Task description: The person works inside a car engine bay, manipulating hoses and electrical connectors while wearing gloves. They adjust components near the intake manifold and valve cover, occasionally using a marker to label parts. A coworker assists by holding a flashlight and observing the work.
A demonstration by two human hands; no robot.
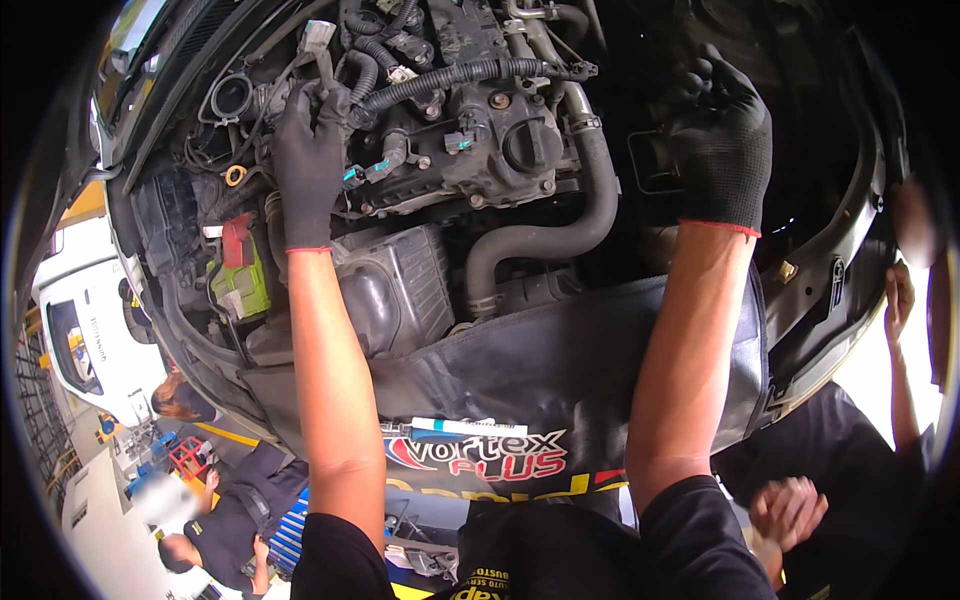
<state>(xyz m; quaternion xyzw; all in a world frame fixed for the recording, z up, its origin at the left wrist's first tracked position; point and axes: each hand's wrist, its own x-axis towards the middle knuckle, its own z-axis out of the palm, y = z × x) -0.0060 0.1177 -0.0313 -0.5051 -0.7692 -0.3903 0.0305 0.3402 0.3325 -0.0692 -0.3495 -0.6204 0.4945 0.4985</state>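
Both my hands wear black gloves with red cuffs, over an open engine bay. At the far left of the engine [455, 150], my left hand [308, 165] has its fingers closed about a wiring lead [325, 68]. A pale grey connector [318, 38] tops that lead. Corrugated wiring conduit [460, 80] runs to the right of these fingers. My right hand [722, 140] hovers over the dark right side of the bay. Its fingers are loosely bent and apart, with nothing visible in them. A thick curved hose [598, 180] lies between my hands.
A black fender cover [530, 360] drapes over the front edge, bearing a white pen-like stick [470, 428]. Left of centre sits a black airbox [395, 290]. A co-worker's clasped hands [790, 512] are at lower right; another person [240, 515] is at lower left, near a white truck [105, 330].
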